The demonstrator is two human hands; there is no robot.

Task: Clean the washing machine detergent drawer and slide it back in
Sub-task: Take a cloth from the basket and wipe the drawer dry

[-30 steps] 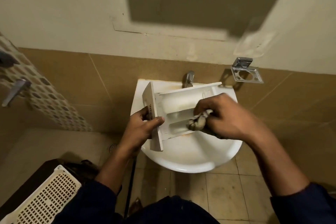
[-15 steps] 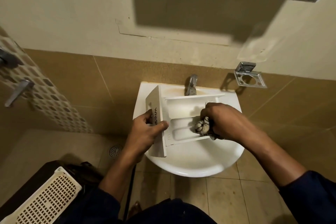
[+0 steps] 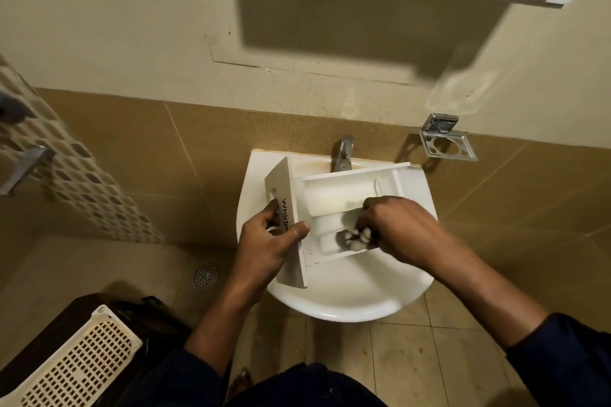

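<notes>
The drawer (image 3: 344, 205) sits tilted over the sink (image 3: 347, 301), its front panel pinched in the left hand (image 3: 264, 251). The right hand (image 3: 400, 228) is closed on a cloth (image 3: 357, 238), scrubbing 1 compartment. A hard push could twist the drawer loose from that grip and crack it against the sink.

The detergent drawer (image 3: 334, 198) is white plastic, smooth and a little matt. The cloth (image 3: 356, 237) in it is crumpled fabric (grey and white). The sink (image 3: 347, 301) is glossy white ceramic. The tap (image 3: 344, 152) and wall holder (image 3: 446, 140) are shiny metal. The basket (image 3: 76, 363) is perforated cream plastic.
</notes>
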